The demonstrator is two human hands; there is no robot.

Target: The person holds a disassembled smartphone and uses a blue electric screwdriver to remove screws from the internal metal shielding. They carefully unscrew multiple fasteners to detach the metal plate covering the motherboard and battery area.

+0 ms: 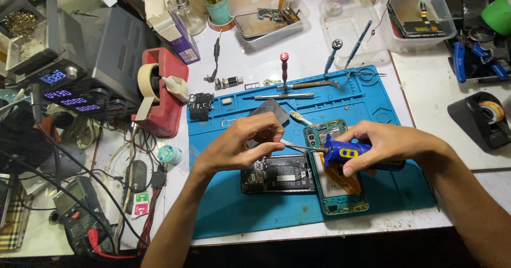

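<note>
head view: two opened phones on blue mat (298, 204), on the desk (426, 92).
left hand (242, 145): fingers pinched on tweezers (298, 146).
right hand (386, 145): fingers wrapped round blue tool (343, 155), tip at teal phone (335, 188).
black phone (278, 174): back off, insides exposed.
progress: both apart, reassembly not yet done.

A white surface (426, 92) is covered in its middle by a blue work mat (255, 209), on which an opened dark phone (278, 174) and a teal-framed phone (335, 193) are laid side by side, with a red-capped screwdriver (284, 66) and a grey metal tool (283, 96) placed along the mat's far edge. To the left of the mat, a red tape dispenser (162, 95), a black power supply (101, 60) and a multimeter (80, 212) amid tangled cables are set on the surface. Clear plastic trays (348, 20) are lined along the far edge, and a black tape dispenser (481, 119) is seen at the right.
</note>
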